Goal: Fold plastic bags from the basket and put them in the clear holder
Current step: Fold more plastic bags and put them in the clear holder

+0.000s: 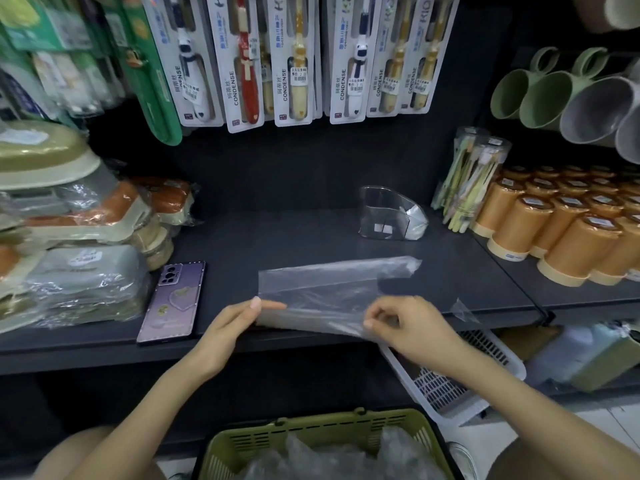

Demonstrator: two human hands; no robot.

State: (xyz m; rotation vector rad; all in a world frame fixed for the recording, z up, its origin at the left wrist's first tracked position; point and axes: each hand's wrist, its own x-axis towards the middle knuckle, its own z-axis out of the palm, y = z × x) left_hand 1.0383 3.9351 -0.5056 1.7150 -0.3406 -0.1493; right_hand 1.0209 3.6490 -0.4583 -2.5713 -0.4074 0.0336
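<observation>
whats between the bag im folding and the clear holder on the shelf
Nothing. In the head view, only a bare stretch of dark shelf separates the plastic bag from the clear holder.

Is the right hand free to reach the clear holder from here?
Probably yes: the right hand pinches the plastic bag, but only that bag and bare shelf lie between it and the clear holder; the orange cups stand to its right.
</observation>
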